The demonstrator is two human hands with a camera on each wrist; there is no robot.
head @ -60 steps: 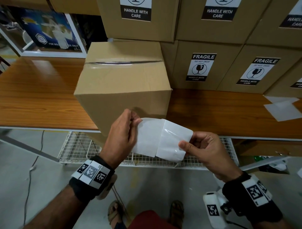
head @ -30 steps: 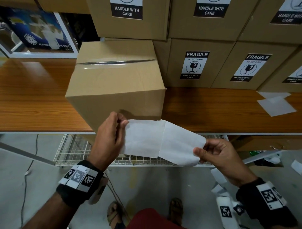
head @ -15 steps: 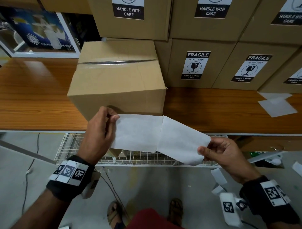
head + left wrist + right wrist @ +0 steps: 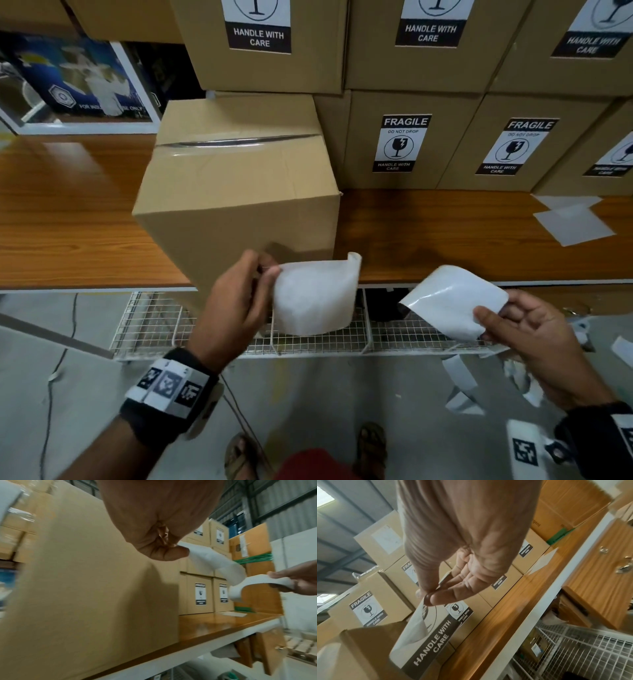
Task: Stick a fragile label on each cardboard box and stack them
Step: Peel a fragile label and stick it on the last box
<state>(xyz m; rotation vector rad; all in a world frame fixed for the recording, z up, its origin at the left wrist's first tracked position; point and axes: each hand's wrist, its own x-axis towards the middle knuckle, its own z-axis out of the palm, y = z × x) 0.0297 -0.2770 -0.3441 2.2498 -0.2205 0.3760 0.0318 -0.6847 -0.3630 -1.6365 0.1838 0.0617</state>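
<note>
Left hand (image 4: 236, 305) pinching backing sheet (image 4: 313, 296); right hand (image 4: 534, 346) pinching peeled fragile label (image 4: 452, 301). Risk: curled label folding onto itself, wrinkling on unlabelled box (image 4: 236, 192).

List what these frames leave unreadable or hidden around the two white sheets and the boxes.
- Head view: printed face of the label in the right hand is turned away; only the right wrist view shows it.
- Sheet in the left hand: seen edge-on in the left wrist view, so its far face is unclear.
- Upper-row stickers: tops cut off by the head view's edge.
- Near box: blurred in the left wrist view.
</note>
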